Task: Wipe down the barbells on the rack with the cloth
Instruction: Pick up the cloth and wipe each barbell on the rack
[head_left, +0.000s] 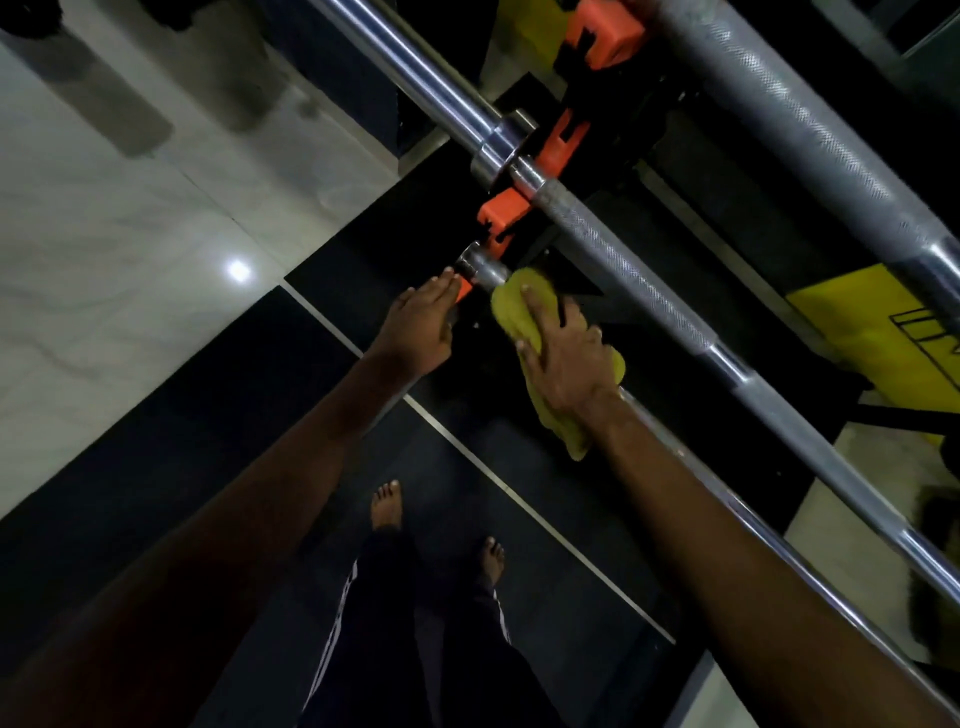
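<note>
Pressed crumpled yellow cloth (511, 317) onto nearest chrome steel barbell (487, 271), just right of its collar, right hand (569, 364) curled over it; touched orange plastic rack hook (464, 291) with straight-fingered left hand (421, 327); probably needed fuller wrap, firm strokes rightward

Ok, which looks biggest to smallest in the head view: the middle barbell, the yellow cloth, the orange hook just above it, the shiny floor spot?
1. middle barbell
2. yellow cloth, though part of it is hidden under the right hand
3. orange hook
4. shiny floor spot
</note>
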